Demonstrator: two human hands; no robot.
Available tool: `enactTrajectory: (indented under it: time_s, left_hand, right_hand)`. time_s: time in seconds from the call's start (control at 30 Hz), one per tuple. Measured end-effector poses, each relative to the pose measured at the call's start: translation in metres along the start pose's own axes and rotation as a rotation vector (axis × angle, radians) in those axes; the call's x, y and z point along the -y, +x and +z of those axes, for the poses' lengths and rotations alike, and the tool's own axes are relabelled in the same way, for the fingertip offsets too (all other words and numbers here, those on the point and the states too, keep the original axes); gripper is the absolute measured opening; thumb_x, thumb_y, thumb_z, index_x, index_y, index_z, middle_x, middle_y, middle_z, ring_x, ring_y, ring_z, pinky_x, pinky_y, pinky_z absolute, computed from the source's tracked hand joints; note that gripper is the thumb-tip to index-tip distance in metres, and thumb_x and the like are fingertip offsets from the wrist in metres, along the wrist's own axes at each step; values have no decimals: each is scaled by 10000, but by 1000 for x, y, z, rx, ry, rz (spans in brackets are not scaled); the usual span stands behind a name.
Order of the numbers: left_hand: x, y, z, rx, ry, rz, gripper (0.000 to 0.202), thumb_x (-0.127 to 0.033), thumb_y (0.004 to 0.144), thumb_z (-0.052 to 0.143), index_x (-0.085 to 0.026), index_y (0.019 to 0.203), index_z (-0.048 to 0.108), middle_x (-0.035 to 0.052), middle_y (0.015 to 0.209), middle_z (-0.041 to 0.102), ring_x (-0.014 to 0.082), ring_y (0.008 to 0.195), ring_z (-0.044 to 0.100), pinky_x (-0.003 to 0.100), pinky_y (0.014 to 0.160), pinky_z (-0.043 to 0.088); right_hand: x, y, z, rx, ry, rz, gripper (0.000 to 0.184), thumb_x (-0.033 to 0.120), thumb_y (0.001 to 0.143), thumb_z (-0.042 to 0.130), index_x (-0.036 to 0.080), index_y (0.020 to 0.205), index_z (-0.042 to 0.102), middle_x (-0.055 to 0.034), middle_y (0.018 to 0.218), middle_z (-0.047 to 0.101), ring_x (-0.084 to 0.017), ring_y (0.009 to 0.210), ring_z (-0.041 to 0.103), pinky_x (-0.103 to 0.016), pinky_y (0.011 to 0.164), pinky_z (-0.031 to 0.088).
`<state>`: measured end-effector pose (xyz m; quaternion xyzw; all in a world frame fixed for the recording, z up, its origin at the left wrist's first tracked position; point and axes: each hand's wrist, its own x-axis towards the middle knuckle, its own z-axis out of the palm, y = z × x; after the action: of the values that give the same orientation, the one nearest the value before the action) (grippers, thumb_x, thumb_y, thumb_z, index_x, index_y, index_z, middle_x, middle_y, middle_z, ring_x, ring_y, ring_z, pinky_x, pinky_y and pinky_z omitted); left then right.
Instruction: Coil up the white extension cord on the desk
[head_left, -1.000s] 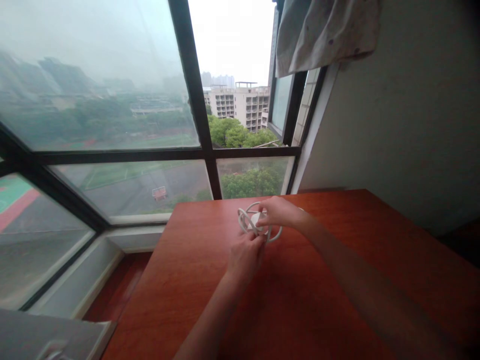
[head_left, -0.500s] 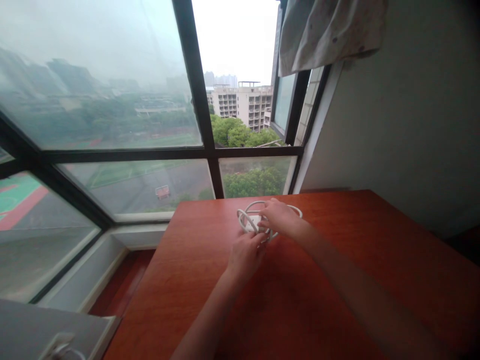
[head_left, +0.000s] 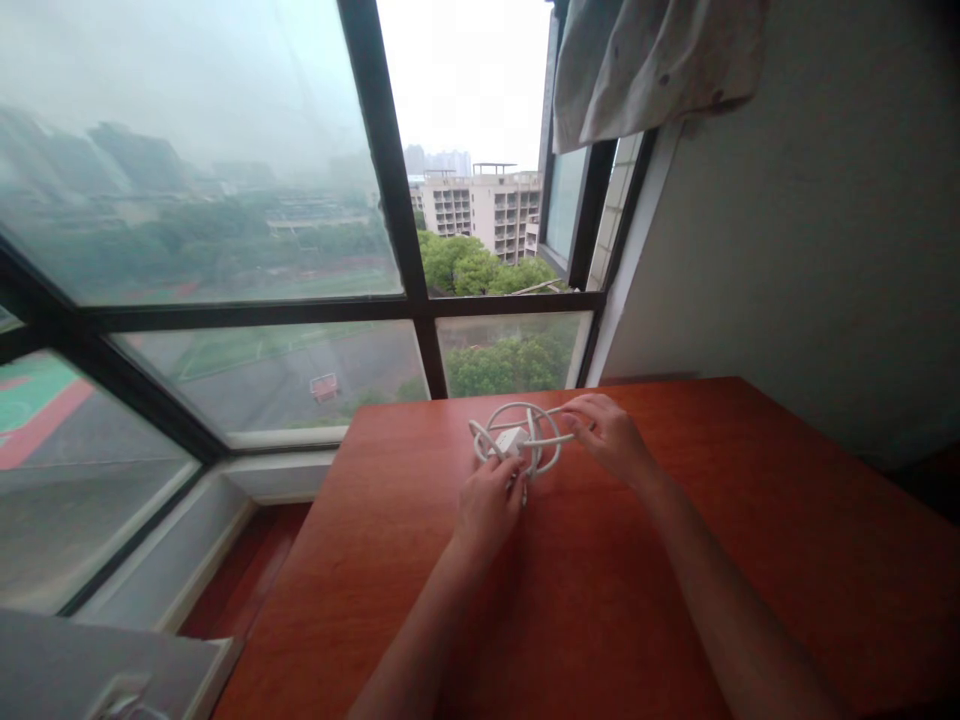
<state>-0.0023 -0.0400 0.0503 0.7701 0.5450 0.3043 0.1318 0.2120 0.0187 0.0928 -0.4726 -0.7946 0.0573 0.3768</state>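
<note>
On the far part of the reddish-brown table lies a tangled white cable, looped around a small white block that looks like a power socket. My left hand is closed at the near side of the bundle, its fingertips on the block and cable; what exactly they grip is partly hidden. To the right, my right hand pinches a stretch of the cable between thumb and fingers, drawing it out from the loops.
The wooden table reaches toward me, with its far edge by a dark-framed window. A grey wall stands at right, a pale curtain hanging above. At lower left is a white panel.
My right hand has moved right, away from the block, pulling a length of cable with it. The loops have shifted and the block shows more. My left hand stays nearly in place.
</note>
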Motion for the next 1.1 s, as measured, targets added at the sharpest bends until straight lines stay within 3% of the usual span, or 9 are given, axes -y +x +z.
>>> enactTrajectory:
  time_s: [0.1, 0.2, 0.33, 0.43, 0.53, 0.73, 0.93, 1.03, 1.1]
  left_hand:
    - [0, 0, -2, 8, -7, -12, 258, -286, 913, 480, -279, 1089, 668, 53, 1056, 662, 184, 872, 618, 269, 750, 460]
    - [-2, -1, 0, 31, 33, -23, 247, -356, 900, 513, -287, 1067, 681, 55, 1114, 642, 195, 880, 616, 271, 722, 458]
    - [-5, -3, 5, 57, 117, -50, 220, -407, 860, 573, -277, 974, 708, 47, 1170, 612, 182, 840, 613, 261, 677, 434]
    - [-10, -5, 8, 50, 164, -22, 193, -332, 883, 533, -264, 918, 710, 52, 1109, 626, 177, 821, 604, 265, 675, 418]
    - [-16, -6, 9, 44, 211, 48, 197, -289, 886, 511, -240, 868, 701, 72, 1003, 636, 188, 826, 592, 279, 701, 408]
    - [-16, -4, 7, 55, 225, 73, 222, -287, 892, 486, -213, 857, 693, 86, 949, 634, 184, 804, 588, 280, 696, 392]
    - [-6, -2, 0, 60, 186, -27, 254, -360, 917, 459, -276, 932, 699, 35, 1000, 635, 151, 774, 599, 252, 641, 376]
    - [-6, -3, 1, 56, 169, -22, 232, -349, 909, 482, -285, 937, 703, 29, 1027, 636, 149, 780, 601, 251, 645, 379]
    - [-8, -3, 3, 49, 171, -9, 212, -331, 901, 499, -280, 935, 702, 30, 1012, 639, 150, 771, 599, 255, 642, 379]
  right_hand:
    - [-17, -15, -11, 126, 32, -89, 233, 401, 889, 542, 240, 868, 709, -60, 965, 693, -227, 1012, 585, -420, 974, 394]
    - [-16, -24, -13, 207, 66, -107, 251, 413, 894, 539, 246, 800, 701, -22, 825, 693, -188, 851, 623, -421, 982, 379]
    - [8, -25, -8, 169, 115, -48, 232, 389, 901, 521, 245, 912, 702, -35, 889, 700, -174, 778, 622, -310, 767, 459]
    - [33, -24, 0, 221, -56, -72, 203, 328, 899, 512, 252, 883, 700, -41, 908, 704, -198, 843, 619, -322, 804, 430]
    - [55, -25, 13, 311, -305, -65, 214, 268, 900, 487, 223, 834, 686, -67, 847, 704, -210, 781, 614, -343, 792, 400]
    - [73, -23, 35, 243, -457, 96, 205, 280, 902, 501, 185, 836, 670, -108, 828, 705, -217, 745, 611, -339, 726, 380]
    - [53, -27, 14, 138, -170, -114, 223, 325, 885, 567, 222, 1066, 648, -66, 960, 705, -223, 938, 597, -403, 949, 359]
    - [30, -36, -1, 172, -98, -178, 166, 307, 908, 539, 239, 896, 690, -37, 878, 693, -202, 918, 598, -421, 995, 344]
    - [19, -41, -4, 216, -25, -173, 203, 297, 922, 514, 236, 851, 694, -31, 820, 680, -180, 847, 607, -351, 892, 428]
